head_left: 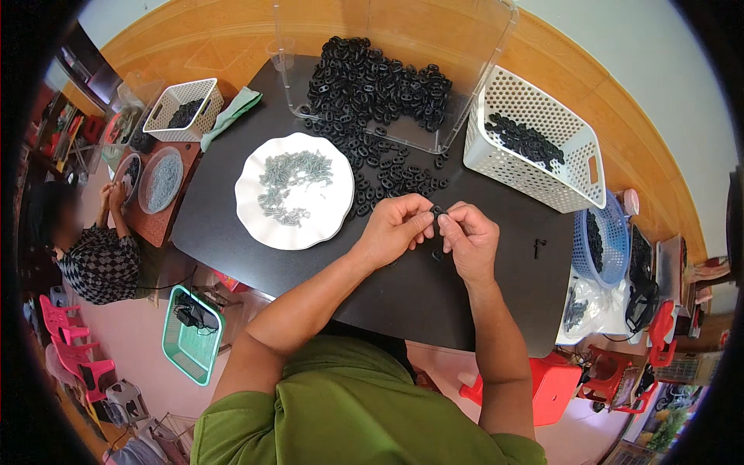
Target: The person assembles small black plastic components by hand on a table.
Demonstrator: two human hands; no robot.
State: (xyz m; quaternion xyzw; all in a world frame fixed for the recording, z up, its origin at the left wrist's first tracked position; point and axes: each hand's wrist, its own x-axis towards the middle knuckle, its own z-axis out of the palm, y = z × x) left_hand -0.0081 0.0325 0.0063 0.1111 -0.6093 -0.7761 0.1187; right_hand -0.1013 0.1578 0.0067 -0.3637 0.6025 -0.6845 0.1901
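Observation:
Over the dark table, my left hand (397,229) and my right hand (470,239) are closed and meet fingertip to fingertip. Between them they pinch a small black oval part (438,210). Whether a screw is also in the fingers is too small to tell. A loose black piece lies on the tabletop just below my hands. Beyond them spreads a heap of black two-holed oval parts (364,101), spilling out of a clear plastic box (473,85). Left of my left hand is a white scalloped plate (329,209) with many small grey screws (291,174) on it.
A white perforated basket (535,182) of black parts stands at the right, near a blue basket (616,240). Two small black pieces (539,248) lie right of my hand. At left, another person (101,263) works at a smaller table; a green crate (174,349) sits below.

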